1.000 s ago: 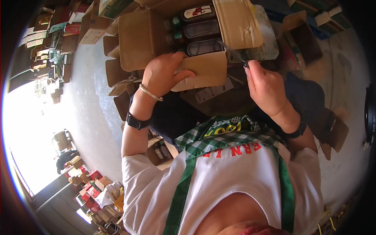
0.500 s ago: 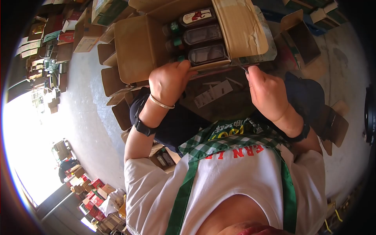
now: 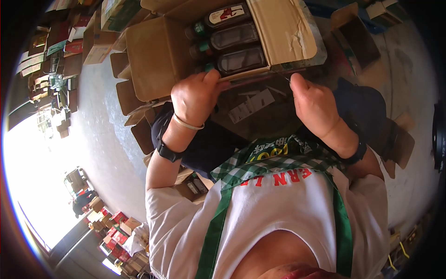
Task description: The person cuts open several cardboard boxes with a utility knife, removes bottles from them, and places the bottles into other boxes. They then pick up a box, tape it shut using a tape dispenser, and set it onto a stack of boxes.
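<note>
An open cardboard box [image 3: 158, 56] lies in front of me with three dark bottles with green caps [image 3: 232, 38] side by side inside. My left hand [image 3: 195, 95] grips the box's near flap [image 3: 246, 74], which is seen edge-on just below the nearest bottle. My right hand [image 3: 313, 102] is closed around a thin dark cutting tool [image 3: 282, 76], whose tip lies at the box's near right corner. The far flap [image 3: 283, 28] is folded open with torn tape on it. Most of the tool is hidden in my fist.
A white label [image 3: 253, 104] lies on the dark surface under the box. Stacks of cartons [image 3: 55, 51] stand at the upper left, open empty boxes [image 3: 357, 42] at the upper right, more boxed goods [image 3: 116, 228] at the lower left. Grey concrete floor [image 3: 107, 139] lies between.
My left hand has turned the near flap from lying over the lowest bottle down to edge-on, uncovering that bottle. My right hand and the tool have dropped slightly toward the box corner.
</note>
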{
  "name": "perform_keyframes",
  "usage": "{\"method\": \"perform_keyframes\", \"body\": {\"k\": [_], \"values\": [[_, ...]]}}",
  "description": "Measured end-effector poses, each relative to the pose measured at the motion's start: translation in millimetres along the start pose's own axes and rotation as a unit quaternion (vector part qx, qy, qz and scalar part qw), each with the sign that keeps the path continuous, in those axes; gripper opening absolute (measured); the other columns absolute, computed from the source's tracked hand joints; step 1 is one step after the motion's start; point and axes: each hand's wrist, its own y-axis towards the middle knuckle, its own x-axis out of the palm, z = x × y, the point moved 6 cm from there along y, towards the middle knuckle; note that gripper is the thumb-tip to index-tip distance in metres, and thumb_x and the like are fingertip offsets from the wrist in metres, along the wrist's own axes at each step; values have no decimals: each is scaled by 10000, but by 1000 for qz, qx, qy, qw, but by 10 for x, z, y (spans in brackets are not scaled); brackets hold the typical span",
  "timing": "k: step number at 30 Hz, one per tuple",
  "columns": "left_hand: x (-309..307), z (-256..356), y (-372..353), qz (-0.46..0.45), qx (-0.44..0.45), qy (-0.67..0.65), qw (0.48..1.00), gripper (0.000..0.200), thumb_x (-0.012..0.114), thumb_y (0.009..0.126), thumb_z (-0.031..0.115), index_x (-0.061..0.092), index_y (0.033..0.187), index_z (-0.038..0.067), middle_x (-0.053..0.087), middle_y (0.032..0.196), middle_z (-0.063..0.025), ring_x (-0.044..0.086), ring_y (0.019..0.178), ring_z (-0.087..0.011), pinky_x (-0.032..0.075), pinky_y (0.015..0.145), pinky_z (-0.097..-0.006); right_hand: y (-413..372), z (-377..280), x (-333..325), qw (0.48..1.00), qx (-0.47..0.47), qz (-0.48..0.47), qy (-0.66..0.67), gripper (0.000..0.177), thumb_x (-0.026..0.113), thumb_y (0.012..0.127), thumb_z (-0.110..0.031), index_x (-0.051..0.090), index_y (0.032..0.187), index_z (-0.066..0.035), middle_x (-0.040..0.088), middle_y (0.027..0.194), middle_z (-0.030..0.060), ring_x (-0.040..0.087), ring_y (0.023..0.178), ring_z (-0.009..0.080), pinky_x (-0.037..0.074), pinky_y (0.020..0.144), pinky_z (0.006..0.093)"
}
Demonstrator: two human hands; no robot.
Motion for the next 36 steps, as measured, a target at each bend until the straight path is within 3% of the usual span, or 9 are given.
{"method": "perform_keyframes", "body": {"k": [15, 20, 23, 25, 27, 30, 32, 34, 36], "values": [[-6, -5, -108, 73, -54, 42, 995, 261, 720, 711, 279, 516, 709, 116, 546, 606, -47, 564, 555, -250, 438, 477, -348, -145, 262, 443, 997, -15, 35, 74, 150, 524, 743, -29, 466, 876, -71, 572, 691, 121, 581, 603, 334, 457, 499, 428], [25, -156, -158, 102, -245, 51, 963, 259, 675, 753, 355, 550, 758, 128, 601, 663, -73, 601, 624, -288, 456, 510, -379, -510, 536, 186, 985, 106, 19, 134, 34, 493, 872, -70, 473, 884, -46, 595, 708, 143, 586, 609, 332, 452, 505, 404], [185, 58, 236, 88, -357, 66, 928, 303, 628, 805, 329, 538, 1039, 158, 639, 715, -94, 620, 648, -323, 480, 539, -413, -444, 610, 68, 904, 220, 10, 368, 152, 446, 966, -173, 508, 935, -38, 424, 599, -38, 399, 531, 17, 313, 461, 195], [212, 414, 580, 147, -304, 11, 941, 460, 648, 770, 219, 464, 1174, 101, 603, 956, -164, 609, 811, -331, 505, 652, -410, -264, 511, -7, 877, 230, 15, 423, 143, 446, 961, -158, 511, 928, -35, 444, 602, -14, 422, 534, 34, 347, 473, 209], [38, 1052, 725, 218, -149, -19, 964, 594, 655, 703, 175, 448, 1246, 50, 465, 1234, -203, 461, 1142, -389, 333, 994, -508, -105, 426, -69, 838, 242, 29, 488, 142, 434, 956, -124, 524, 907, -26, 464, 597, 14, 444, 526, 61, 378, 483, 226], [-569, 1341, 531, 116, -55, -40, 991, 493, 611, 736, 126, 518, 1218, 81, 509, 1243, -124, 468, 1184, -294, 305, 1006, -531, 88, 207, -417, 957, 61, 116, 260, 128, 440, 950, -110, 524, 913, -20, 461, 586, 22, 452, 516, 79, 379, 478, 236], [-771, 752, 435, 4, -76, 2, 997, 512, 627, 742, 134, 512, 1240, 116, 533, 1226, -86, 473, 1177, -260, 323, 1005, -485, 118, 124, -398, 942, 115, 99, 300, 90, 477, 926, -97, 530, 917, -24, 493, 567, 55, 504, 480, 161, 400, 465, 285], [-801, 112, 335, -80, -93, -50, 991, 563, 677, 715, 183, 503, 1248, 130, 553, 1202, -83, 505, 1122, -282, 352, 991, -431, 154, -132, -401, 982, 11, 92, 162, 57, 528, 888, -95, 527, 883, -39, 519, 570, 99, 547, 494, 258, 420, 467, 349], [-484, -426, 147, -56, 43, -48, 996, 584, 711, 690, 223, 520, 1232, 114, 589, 1131, -101, 534, 1043, -318, 399, 933, -397, 190, -353, -289, 989, -51, 90, 103, 106, 571, 840, -107, 483, 795, -69, 524, 566, 109, 561, 508, 287, 420, 450, 386]]}}
